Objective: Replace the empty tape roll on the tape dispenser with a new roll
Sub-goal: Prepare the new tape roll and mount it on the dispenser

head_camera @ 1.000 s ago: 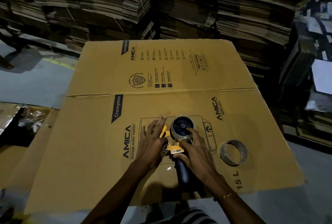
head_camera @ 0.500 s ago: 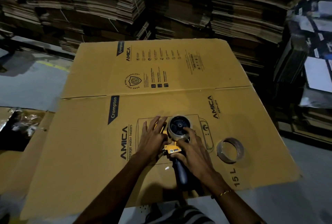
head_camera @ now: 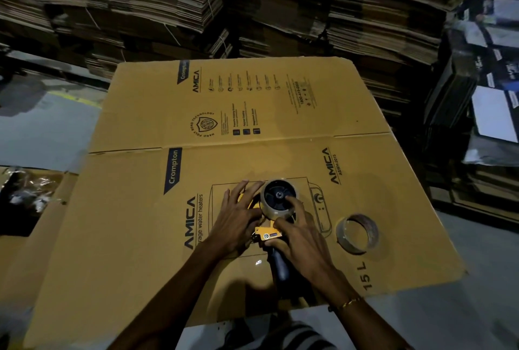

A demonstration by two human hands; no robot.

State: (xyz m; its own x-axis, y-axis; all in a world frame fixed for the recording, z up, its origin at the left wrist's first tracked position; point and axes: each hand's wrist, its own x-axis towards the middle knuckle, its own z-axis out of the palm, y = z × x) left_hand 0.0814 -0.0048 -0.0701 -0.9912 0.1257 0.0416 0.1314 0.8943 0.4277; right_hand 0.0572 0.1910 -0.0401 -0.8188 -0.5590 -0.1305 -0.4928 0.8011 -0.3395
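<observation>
I work over a big flattened carton (head_camera: pixel 280 114) that fills the middle of the frame, printed side up, and I take it as my bench: it gives a flat, clean face so the small parts do not wander on the grey floor (head_camera: pixel 50 130). Behind it, across the top of the frame, stacks of folded cardboard (head_camera: pixel 174 4) stand out of my way. Low in the centre lies the tape dispenser (head_camera: pixel 271 233), on its side with the dark handle pointing toward the bottom edge, so the hub faces up at me. The new roll (head_camera: pixel 279 199) sits on that hub, which I judge puts the swap near its end, with seating and threading left. My right hand (head_camera: pixel 302 240) lies over the yellow frame and handle top, fingers spread, one fingertip pressing the roll's dark centre, I think to push it home. My left hand (head_camera: pixel 238 219) lies flat and spread just left of the roll, bracing the dispenser; what it touches underneath I cannot tell. The empty core (head_camera: pixel 358 233) rests apart at the lower right, set aside.
</observation>
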